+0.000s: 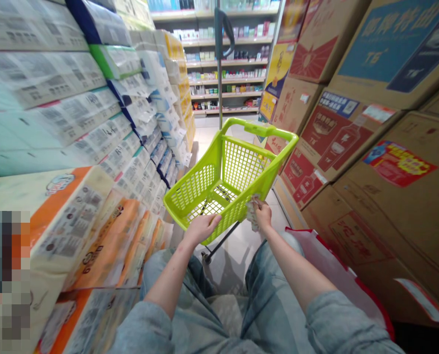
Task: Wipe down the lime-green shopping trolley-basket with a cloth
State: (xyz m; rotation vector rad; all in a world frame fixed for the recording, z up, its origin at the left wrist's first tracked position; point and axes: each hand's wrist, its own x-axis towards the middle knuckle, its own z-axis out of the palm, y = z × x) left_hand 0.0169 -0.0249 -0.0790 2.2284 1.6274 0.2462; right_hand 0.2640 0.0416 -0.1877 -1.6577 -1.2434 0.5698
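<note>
One green basket [237, 182] from my feed, standing on a dark wheeled frame in the aisle, just ahead of the wearer's knees. Its floor and lower frame show through the slots; only one caster [206, 257] is clear to me, rest of the running gear is hidden.

Two hands in view. Left hand [200, 229] lies on the basket's near rim, thumb side up; its fingertips don't show well enough, so I can't tell a firm grip from a plain rest. Right hand [262, 212] is closed on one crumpled pale cloth [251, 211], pressed to the basket's outer right wall. Part of the cloth is behind the fingers.

One upright pole [219, 93] with one looped handle [225, 34] rises behind the basket; top cut off, lower end hidden by the basket.

Two denim legs [263, 268] below. One red-edged bag [337, 265] beside the right leg, partly behind the right arm.

Left: stacked paper packs [94, 125], nearer ones orange [104, 236]; too blurred and cropped to count. One pixelated patch [6, 275] masks the left edge. Right: cardboard cartons [381, 206], cropped, one red-and-yellow sticker [399, 163]. Far end: shelves [226, 69], six boards by my count, goods too small to read.
</note>
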